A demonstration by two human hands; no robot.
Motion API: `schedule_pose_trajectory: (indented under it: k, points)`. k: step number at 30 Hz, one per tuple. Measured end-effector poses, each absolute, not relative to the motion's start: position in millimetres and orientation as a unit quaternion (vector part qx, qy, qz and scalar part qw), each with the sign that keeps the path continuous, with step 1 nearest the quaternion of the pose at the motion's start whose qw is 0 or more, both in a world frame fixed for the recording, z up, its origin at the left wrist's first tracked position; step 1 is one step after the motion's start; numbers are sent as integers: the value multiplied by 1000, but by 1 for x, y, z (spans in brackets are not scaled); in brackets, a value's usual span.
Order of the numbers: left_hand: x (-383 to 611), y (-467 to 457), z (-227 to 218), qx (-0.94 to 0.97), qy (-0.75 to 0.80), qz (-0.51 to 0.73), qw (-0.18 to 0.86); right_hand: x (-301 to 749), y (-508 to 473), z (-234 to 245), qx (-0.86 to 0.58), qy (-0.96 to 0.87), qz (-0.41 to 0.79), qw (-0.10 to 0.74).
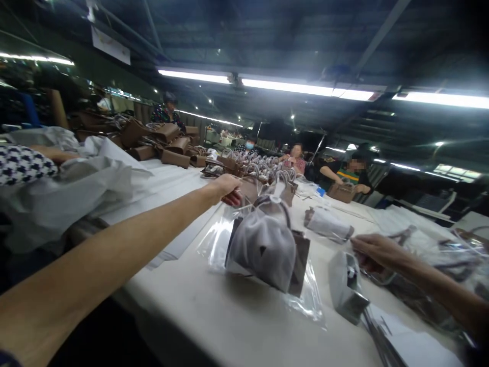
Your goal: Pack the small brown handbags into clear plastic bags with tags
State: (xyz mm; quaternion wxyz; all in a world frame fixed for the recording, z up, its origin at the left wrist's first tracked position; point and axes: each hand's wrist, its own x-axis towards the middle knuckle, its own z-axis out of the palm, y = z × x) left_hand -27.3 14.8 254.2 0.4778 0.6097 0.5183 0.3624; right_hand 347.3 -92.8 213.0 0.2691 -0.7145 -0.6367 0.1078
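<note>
In front of me on the table stands a brown handbag (300, 260) inside a clear plastic bag (311, 298). A pale translucent pouch (263, 244) covers much of its front, and its handle rises above. My left hand (229, 189) has its fingers closed on the upper left of the clear bag. My right hand (369, 250) is curled at the top of a grey-white box-like thing (346, 285) with a dark opening, perhaps a tape dispenser. Whatever its fingertips pinch is too small to make out.
Brown handbags (171, 145) are heaped at the back left, near white sheets (160, 183). A wrapped bag (328, 223) lies behind the box. Plastic-covered bags (424, 260) and papers (412, 331) are at right. Co-workers sit around; a patterned sleeve (25, 164) reaches in at left.
</note>
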Motion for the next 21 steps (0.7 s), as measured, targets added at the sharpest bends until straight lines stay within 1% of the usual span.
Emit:
schedule_pose_trajectory:
  k: [3, 5, 6, 7, 9, 10, 11, 12, 13, 16, 19, 20, 21]
  points:
    - [-30, 15, 224, 606, 551, 308, 484, 356, -98, 184, -749, -614, 192, 163]
    - [-27, 13, 218, 613, 550, 297, 483, 358, -98, 186, -757, -617, 174, 124]
    - [-26, 13, 217, 618, 546, 297, 481, 355, -98, 193, -760, -626, 136, 114]
    - [-24, 12, 219, 623, 541, 301, 479, 349, -98, 203, -754, -643, 74, 114]
    - [-20, 12, 222, 632, 526, 313, 476, 326, -96, 225, -709, -686, -74, 149]
    - [-19, 12, 224, 636, 517, 320, 474, 310, -95, 234, -665, -713, -126, 183]
    - [-18, 11, 225, 640, 509, 327, 473, 292, -91, 240, -626, -738, -130, 214]
    - [-17, 11, 226, 643, 501, 334, 473, 274, -86, 243, -601, -758, -107, 231]
    - [-16, 10, 226, 646, 493, 339, 473, 258, -79, 243, -583, -777, -75, 226]
    - [-13, 4, 227, 652, 472, 352, 477, 222, -50, 232, -550, -815, 32, 181]
    - [-10, -4, 230, 653, 459, 356, 486, 212, -25, 220, -515, -824, 179, 153]
    - [-10, -5, 233, 651, 456, 358, 489, 212, -21, 218, -507, -824, 201, 154]
    - [-10, -5, 235, 649, 454, 362, 492, 213, -19, 218, -502, -827, 196, 157]
